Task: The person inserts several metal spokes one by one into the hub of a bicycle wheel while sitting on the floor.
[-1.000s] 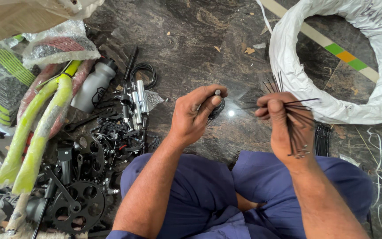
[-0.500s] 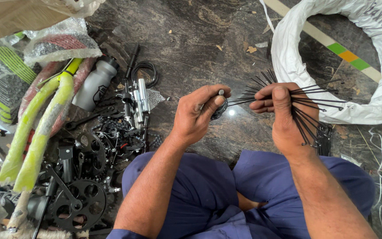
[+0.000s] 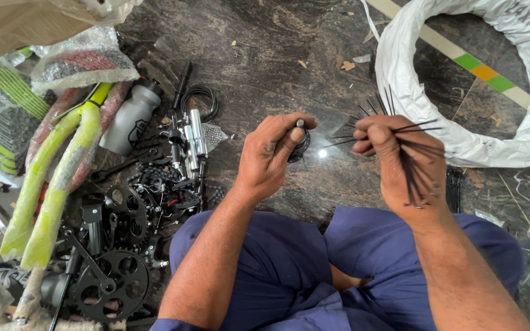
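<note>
My left hand (image 3: 271, 156) grips a small black wheel hub (image 3: 302, 142) between thumb and fingers, held above the dark stone floor. My right hand (image 3: 403, 162) is closed around a bundle of thin black spokes (image 3: 415, 168) that fan out past my fingers towards the hub and down over the back of my hand. One spoke tip reaches across to the hub. My knees in blue trousers (image 3: 363, 257) sit just below both hands.
A white-wrapped tyre or rim (image 3: 461, 132) lies at the right. At the left lie yellow-green wrapped frame tubes (image 3: 62, 178), a grey water bottle (image 3: 131, 116), a coiled black cable (image 3: 200, 101), chainrings and cranks (image 3: 108, 285), and several loose black parts.
My right hand shifted the spoke bundle, spreading it into a fan and then drawing it back close to the hub. My left hand kept hold of the hub in nearly the same place.
</note>
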